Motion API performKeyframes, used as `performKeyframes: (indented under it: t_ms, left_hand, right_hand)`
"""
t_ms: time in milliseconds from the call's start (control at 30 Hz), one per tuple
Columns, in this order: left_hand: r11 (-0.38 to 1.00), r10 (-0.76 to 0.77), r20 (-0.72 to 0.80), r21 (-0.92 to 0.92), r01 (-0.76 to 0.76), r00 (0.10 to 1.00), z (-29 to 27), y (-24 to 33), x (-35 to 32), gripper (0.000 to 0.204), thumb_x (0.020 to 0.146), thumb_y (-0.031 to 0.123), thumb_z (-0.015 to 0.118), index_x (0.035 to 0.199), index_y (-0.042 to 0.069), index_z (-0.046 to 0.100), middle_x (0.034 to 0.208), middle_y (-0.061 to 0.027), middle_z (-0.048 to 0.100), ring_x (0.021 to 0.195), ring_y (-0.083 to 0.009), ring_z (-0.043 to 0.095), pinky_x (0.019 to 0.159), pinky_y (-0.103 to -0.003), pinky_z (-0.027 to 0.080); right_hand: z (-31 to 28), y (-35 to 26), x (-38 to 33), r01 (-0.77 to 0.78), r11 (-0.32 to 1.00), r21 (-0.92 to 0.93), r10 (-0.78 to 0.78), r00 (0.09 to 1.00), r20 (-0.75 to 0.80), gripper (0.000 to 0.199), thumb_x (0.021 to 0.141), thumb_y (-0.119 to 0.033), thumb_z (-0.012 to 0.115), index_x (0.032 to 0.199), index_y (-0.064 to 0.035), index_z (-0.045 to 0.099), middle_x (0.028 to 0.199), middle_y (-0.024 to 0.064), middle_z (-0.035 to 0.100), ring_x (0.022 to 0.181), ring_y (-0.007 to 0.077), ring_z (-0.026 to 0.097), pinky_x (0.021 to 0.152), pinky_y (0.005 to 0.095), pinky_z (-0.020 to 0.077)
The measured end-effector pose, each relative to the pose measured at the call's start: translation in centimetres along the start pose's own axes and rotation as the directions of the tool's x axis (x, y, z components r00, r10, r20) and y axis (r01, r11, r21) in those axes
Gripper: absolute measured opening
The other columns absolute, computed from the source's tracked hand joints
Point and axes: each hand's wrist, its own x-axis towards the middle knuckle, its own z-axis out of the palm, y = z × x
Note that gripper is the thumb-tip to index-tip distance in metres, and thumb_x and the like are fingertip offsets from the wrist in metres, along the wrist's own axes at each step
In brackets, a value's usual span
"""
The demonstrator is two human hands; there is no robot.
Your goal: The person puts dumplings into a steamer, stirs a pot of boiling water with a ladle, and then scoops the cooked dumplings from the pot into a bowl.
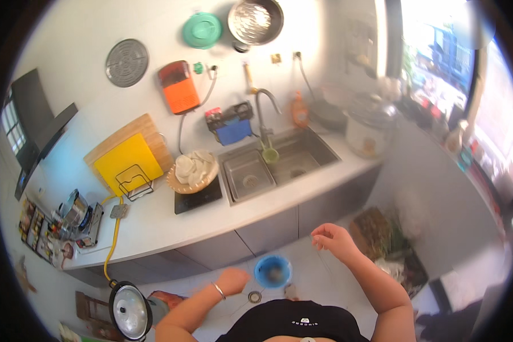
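Note:
My left hand, with a bangle on its wrist, is in front of the lower cabinets, just left of a blue bucket on the floor. Motion blurs its curled fingers, and nothing shows in them. My right hand is raised right of the bucket, near the cabinet fronts. Its fingers are loosely bent and a little apart, with nothing visible between them. On the counter beyond lie a double steel sink with a green strainer under the faucet, and a woven basket of pale pieces.
A lidded pan stands at lower left beside a yellow cable. A yellow cutting board leans against the wall. A large lidded pot is right of the sink. A box with greens sits on the floor at right.

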Motion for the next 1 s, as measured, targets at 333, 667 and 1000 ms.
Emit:
performKeyframes:
  t_ms: [333, 667, 1000]
  left_hand:
    - [0.743, -0.487, 0.312, -0.343, 0.575, 0.816, 6.5, -3.1, 0.3, 0.047, 0.079, 0.041, 0.063, 0.107, 0.005, 0.052, 0.094, -0.0174, 0.063, 0.09, -0.0352, 0.062, 0.074, -0.047, 0.05]
    - [0.094, -0.802, 0.538, -0.316, 0.944, 0.26, 9.9, 2.5, -2.7, 0.054, 0.074, 0.041, 0.07, 0.109, 0.002, 0.057, 0.1, -0.0199, 0.063, 0.095, -0.037, 0.06, 0.08, -0.045, 0.05]
    - [-0.669, -0.604, 0.771, -0.355, 0.653, -0.2, 20.9, 19.1, 2.7, 0.058, 0.078, 0.045, 0.065, 0.118, 0.004, 0.056, 0.115, -0.0198, 0.06, 0.11, -0.036, 0.054, 0.094, -0.043, 0.044]
  right_hand:
    - [5.1, -16.1, 28.3, 0.303, 0.919, -0.251, -0.195, 0.905, 0.379, 0.018, 0.086, -0.01, 0.057, 0.1, 0.0005, 0.059, 0.081, 0.0036, 0.064, 0.065, 0.0082, 0.059, 0.055, 0.0211, 0.0438]
    - [15.8, -28.4, 59.9, 0.288, 0.955, 0.067, -0.288, 0.859, 0.423, 0.014, 0.079, -0.009, 0.058, 0.087, 0.0021, 0.058, 0.078, 0.0136, 0.062, 0.054, 0.0153, 0.057, 0.043, 0.0233, 0.039]
    - [25.9, -32.6, 78.9, -0.003, 0.816, 0.579, -0.262, 0.89, 0.374, 0.019, 0.082, -0.002, 0.053, 0.096, 0.0102, 0.049, 0.068, 0.0222, 0.06, 0.048, 0.0168, 0.053, 0.04, 0.0246, 0.0407]
